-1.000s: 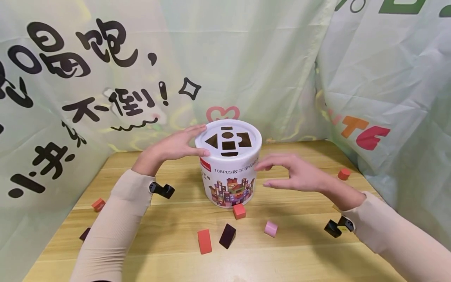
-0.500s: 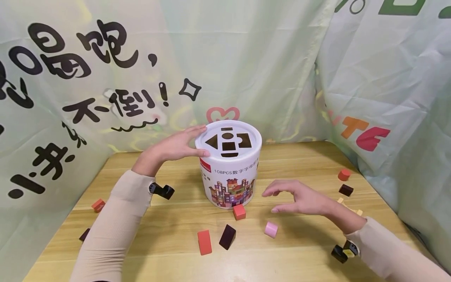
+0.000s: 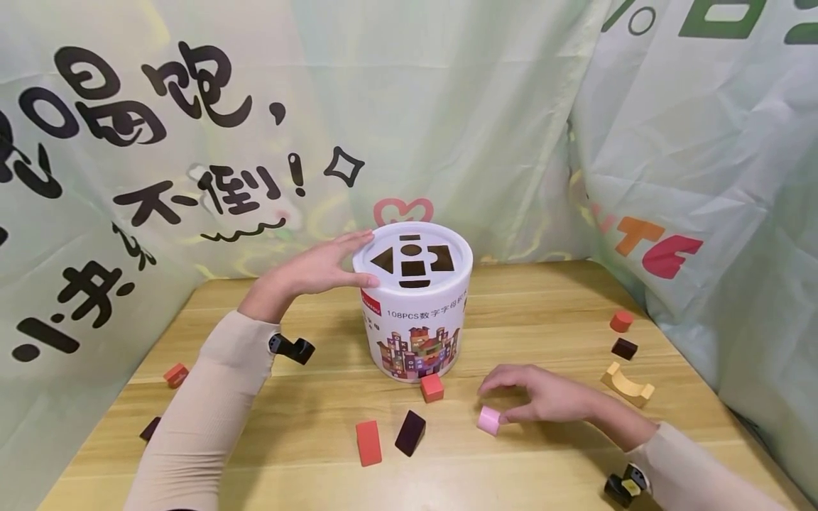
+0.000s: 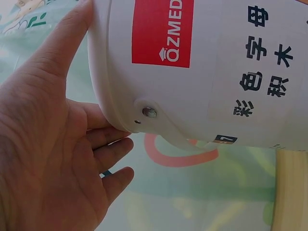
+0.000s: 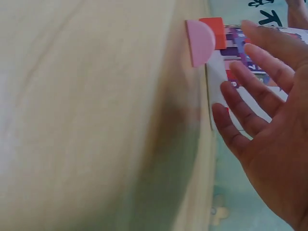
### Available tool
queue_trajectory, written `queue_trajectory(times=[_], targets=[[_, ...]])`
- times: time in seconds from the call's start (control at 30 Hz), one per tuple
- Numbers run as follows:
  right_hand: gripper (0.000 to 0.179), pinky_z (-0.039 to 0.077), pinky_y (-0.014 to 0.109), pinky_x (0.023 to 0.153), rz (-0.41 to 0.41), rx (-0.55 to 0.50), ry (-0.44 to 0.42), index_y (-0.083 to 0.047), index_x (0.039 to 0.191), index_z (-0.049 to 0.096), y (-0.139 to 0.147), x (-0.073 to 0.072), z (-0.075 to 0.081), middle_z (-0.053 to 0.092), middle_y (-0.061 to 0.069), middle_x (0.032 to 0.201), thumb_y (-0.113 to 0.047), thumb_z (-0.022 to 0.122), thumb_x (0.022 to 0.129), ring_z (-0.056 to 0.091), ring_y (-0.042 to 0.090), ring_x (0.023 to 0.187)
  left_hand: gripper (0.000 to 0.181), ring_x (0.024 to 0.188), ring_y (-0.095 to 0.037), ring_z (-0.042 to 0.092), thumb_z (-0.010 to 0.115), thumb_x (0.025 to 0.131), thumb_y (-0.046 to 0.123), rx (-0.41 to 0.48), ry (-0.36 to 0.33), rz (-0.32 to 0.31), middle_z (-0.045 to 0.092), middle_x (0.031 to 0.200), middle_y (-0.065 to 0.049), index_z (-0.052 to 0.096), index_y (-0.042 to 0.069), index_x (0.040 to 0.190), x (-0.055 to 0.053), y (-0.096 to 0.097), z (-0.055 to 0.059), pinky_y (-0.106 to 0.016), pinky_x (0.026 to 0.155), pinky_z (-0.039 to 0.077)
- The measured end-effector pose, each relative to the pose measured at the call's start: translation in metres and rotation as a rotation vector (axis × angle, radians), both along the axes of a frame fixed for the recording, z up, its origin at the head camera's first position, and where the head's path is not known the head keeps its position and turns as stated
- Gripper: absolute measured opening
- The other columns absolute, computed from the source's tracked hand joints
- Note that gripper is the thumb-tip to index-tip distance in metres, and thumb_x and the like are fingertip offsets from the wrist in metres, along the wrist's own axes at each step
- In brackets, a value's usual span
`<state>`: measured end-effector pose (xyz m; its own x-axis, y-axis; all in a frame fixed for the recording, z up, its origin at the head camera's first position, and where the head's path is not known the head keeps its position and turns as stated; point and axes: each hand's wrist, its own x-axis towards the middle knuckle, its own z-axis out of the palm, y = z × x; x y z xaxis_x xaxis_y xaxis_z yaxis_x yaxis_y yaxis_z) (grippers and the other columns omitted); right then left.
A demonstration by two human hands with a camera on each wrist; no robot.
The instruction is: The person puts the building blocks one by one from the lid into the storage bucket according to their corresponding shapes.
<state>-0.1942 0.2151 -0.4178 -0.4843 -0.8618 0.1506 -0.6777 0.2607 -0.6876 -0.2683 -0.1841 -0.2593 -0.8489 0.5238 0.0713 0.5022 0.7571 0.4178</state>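
A white bucket [image 3: 415, 319] printed with toy-block pictures stands upright, its lid cut with shaped holes. My left hand [image 3: 313, 270] rests at the left of its rim, thumb and fingers spread and fairly straight, as the left wrist view shows from the side. Low over the table, my right hand [image 3: 549, 394] has its thumb beside a pink half-cylinder block [image 3: 488, 420]; whether they touch I cannot tell. In the right wrist view its fingers are spread and hold nothing, with the pink block lying beyond them.
Before the bucket lie a red cube [image 3: 432, 387], a red block [image 3: 368, 443] and a dark triangular block [image 3: 410, 433]. At right are a red cylinder [image 3: 621, 321], a dark block [image 3: 624, 348] and a yellow arch [image 3: 628, 385]. Red [image 3: 175, 375] and dark blocks [image 3: 150, 429] lie left.
My right hand has moved down from beside the bucket to the pink block, uncovering the dark block and yellow arch at right. The left hand stays at the rim.
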Motion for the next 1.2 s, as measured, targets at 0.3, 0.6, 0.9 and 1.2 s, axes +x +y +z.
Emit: queue_trajectory(times=[0.3, 0.6, 0.9, 1.2], targets=[[0.036, 0.045, 0.035, 0.101, 0.017, 0.027, 0.046, -0.018, 0.123, 0.066, -0.002, -0.001, -0.013, 0.062, -0.005, 0.122, -0.021, 0.073, 0.088, 0.057, 0.015, 0.114, 0.099, 0.148, -0.025, 0.012, 0.065, 0.082, 0.066, 0.011, -0.004, 0.000, 0.018, 0.162, -0.003, 0.024, 0.015, 0.157, 0.000, 0.001, -0.001, -0.051, 0.117, 0.017], [0.036, 0.046, 0.041, 0.099, -0.016, 0.126, 0.101, -0.026, 0.122, 0.068, -0.004, 0.001, -0.013, 0.061, -0.010, 0.123, -0.027, 0.074, 0.087, 0.054, 0.012, 0.115, 0.099, 0.148, -0.026, 0.011, 0.066, 0.082, 0.065, 0.019, -0.004, 0.004, 0.019, 0.162, -0.004, 0.024, 0.015, 0.157, 0.000, 0.002, 0.000, -0.051, 0.116, 0.018], [0.030, 0.047, 0.038, 0.096, 0.007, 0.115, 0.091, -0.025, 0.116, 0.069, -0.005, 0.003, -0.011, 0.064, -0.010, 0.118, -0.025, 0.074, 0.086, 0.055, 0.010, 0.110, 0.100, 0.148, -0.025, 0.009, 0.065, 0.081, 0.067, 0.010, -0.011, 0.004, 0.018, 0.162, -0.002, 0.023, 0.016, 0.157, 0.002, 0.002, 0.000, -0.052, 0.116, 0.016], [0.027, 0.052, 0.029, 0.086, 0.035, 0.090, 0.039, -0.023, 0.112, 0.066, -0.009, 0.004, -0.009, 0.060, -0.010, 0.108, -0.018, 0.073, 0.087, 0.057, 0.006, 0.098, 0.099, 0.148, -0.026, 0.010, 0.066, 0.082, 0.066, 0.021, -0.012, 0.003, 0.018, 0.162, -0.003, 0.023, 0.016, 0.157, 0.001, 0.000, -0.002, -0.052, 0.116, 0.017]])
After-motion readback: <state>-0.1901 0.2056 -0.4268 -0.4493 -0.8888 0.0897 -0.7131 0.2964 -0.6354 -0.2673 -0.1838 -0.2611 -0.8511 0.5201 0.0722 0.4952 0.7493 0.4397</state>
